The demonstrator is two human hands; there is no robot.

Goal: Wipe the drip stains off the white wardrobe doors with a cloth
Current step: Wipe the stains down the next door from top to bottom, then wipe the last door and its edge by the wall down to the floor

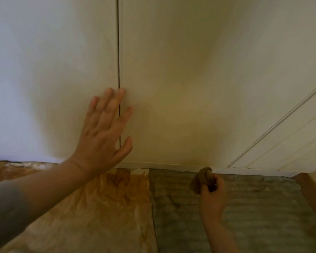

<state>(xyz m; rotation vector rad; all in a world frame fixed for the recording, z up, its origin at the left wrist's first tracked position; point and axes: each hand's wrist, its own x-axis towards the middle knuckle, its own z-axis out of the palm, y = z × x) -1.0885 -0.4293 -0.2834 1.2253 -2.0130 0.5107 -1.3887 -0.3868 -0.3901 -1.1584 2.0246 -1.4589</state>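
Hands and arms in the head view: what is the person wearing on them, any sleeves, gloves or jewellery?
Both the left hand and the right hand are bare, without gloves. A grey sleeve covers the left arm, ending partway along the forearm. The right forearm shows no sleeve in frame. No ring or watch shows.

Two wardrobe doors are standing side by side ahead, the left door and the right door meeting at a seam. The left hand is lying flat across the seam low down, with fingers on both doors. Below the doors, the left mat and the right mat are lying edge to edge. The right hand is holding a cloth over the right mat, just by the right door's bottom edge. A panel is slanting away to the right of the right door.
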